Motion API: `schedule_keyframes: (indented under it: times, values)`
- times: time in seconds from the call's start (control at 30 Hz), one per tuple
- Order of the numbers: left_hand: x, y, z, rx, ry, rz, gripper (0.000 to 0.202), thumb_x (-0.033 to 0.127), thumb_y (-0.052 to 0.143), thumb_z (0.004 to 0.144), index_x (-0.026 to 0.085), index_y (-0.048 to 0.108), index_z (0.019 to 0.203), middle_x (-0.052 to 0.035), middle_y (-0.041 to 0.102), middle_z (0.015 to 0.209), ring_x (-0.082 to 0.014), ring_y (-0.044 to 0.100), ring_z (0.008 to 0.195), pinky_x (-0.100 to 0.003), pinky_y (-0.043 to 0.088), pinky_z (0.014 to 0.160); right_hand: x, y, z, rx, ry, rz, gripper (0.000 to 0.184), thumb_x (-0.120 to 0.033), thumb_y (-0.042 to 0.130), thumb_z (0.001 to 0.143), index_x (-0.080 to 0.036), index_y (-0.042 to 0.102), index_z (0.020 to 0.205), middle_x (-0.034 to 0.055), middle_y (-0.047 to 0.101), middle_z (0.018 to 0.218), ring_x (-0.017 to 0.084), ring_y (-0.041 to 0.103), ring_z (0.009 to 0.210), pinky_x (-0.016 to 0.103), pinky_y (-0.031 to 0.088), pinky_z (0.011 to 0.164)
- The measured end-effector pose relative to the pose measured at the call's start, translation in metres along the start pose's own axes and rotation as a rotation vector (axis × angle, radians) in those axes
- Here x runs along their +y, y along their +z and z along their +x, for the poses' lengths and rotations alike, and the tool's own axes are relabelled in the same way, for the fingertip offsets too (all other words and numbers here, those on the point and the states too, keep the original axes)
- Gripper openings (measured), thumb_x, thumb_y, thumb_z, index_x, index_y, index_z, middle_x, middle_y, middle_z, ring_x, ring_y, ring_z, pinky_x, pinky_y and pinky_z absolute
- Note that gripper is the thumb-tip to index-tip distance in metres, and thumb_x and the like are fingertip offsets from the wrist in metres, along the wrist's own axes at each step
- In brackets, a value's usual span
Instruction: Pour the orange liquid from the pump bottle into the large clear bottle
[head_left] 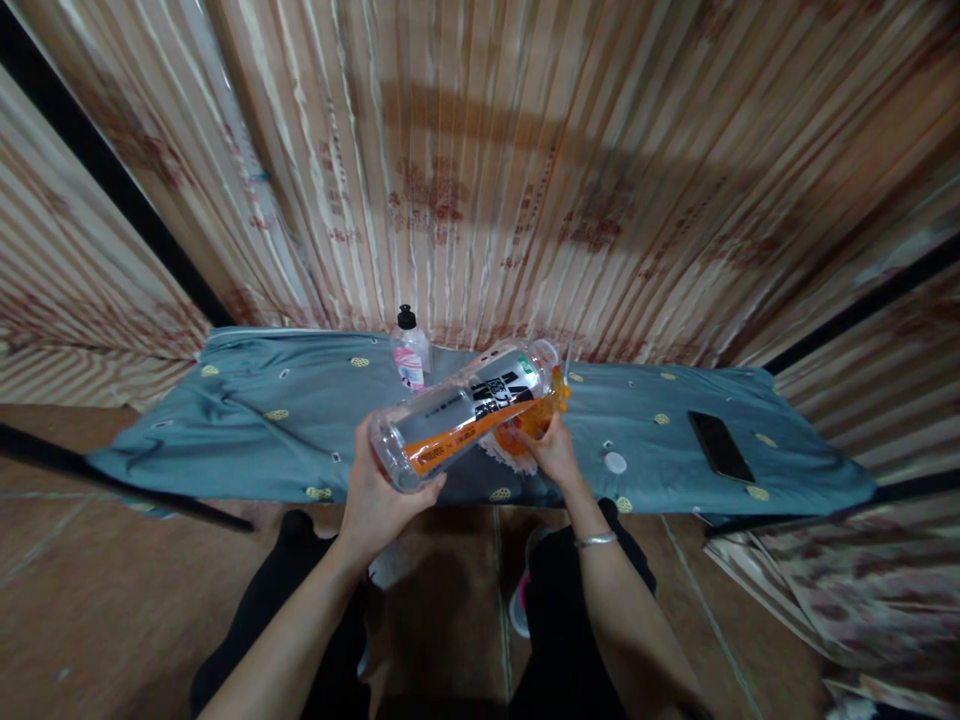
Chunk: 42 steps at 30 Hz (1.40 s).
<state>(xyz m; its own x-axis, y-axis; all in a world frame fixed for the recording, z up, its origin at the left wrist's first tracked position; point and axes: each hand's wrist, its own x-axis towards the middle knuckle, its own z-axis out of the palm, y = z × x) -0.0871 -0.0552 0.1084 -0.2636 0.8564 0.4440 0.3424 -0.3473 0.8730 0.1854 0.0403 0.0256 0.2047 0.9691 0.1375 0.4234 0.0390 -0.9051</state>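
Note:
My left hand (382, 495) is wrapped round the base of a large clear plastic bottle (450, 415) with an orange, black and silver label. The bottle lies tilted in the air, its uncapped-looking mouth pointing up and right. My right hand (555, 450) grips an orange, see-through object (536, 415) just under the bottle's mouth; the bottle hides part of it, and its kind is unclear. Below it shows a whitish, frilly-edged thing (510, 455), partly covered. A small white cap (615, 462) rests on the cloth to the right of my right hand.
A teal patterned cloth (300, 430) covers the narrow bed-like surface before me. On it stand a clear bottle with a black top (410, 350) and, at right, a dark phone (720, 445). Striped curtains (480, 200) hang behind; black poles (112, 170) flank both sides.

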Motion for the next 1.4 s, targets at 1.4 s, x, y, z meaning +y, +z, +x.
schedule_keyframes:
  times: [1.4]
  values:
    - [-0.005, 0.0002, -0.0002, -0.001, 0.052, 0.016, 0.075, 0.04, 0.087, 0.062, 0.023, 0.051, 0.126, -0.0088, 0.068, 0.117, -0.0297, 0.073, 0.108, -0.048, 0.06, 0.099, 0.001, -0.0003, 0.0009, 0.004, 0.027, -0.04, 0.08, -0.065, 0.089, 0.058, -0.022, 0.059, 0.119, 0.0149, 0.079, 0.115, 0.037, 0.075, 0.105, 0.05, 0.06, 0.089]
